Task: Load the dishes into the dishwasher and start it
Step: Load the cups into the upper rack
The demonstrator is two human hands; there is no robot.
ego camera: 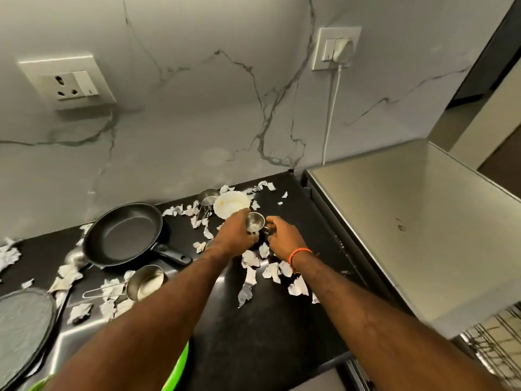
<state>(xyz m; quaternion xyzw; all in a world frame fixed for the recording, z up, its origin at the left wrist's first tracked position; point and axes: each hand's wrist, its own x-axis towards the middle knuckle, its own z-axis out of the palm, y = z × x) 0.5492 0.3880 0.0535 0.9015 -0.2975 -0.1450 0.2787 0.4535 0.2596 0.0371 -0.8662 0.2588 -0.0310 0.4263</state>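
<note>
The dishwasher (408, 230) stands to the right of both hands, its steel door (423, 221) let down and a wire rack (496, 342) showing at the low right corner. The black counter (253, 334) runs under the fingers, strewn with torn paper scraps (249, 259), against a white veined marble wall (197, 108). One socket (67, 80) sits up left; another (337, 48) up right has a plug and white cord hanging down behind the dishwasher.

Left of the fingers lies a black pan (124, 235); nearer the person, a steel saucepan (145, 282) and a dark lid (22, 328) at the counter's left edge. Just beyond the fingers sits a white plate (231, 204) with a yellow smear, and a second steel cup (208, 197) beside it.

The left hand (235, 235) is curled round the side of a small steel cup (255, 222), fingers closed on its wall. The right hand (284, 238), with an orange band (300, 253) at the wrist, pinches at the cup's handle side; how firm that hold is I cannot tell. Whether the cup rests on something dark beneath is unclear.

Risks, as I judge them: the smooth cup could slip from a light pinch and knock the plate; scraps could cling to it and ride into the rack, clogging the filter; swinging right, an arm could catch the door's edge.
</note>
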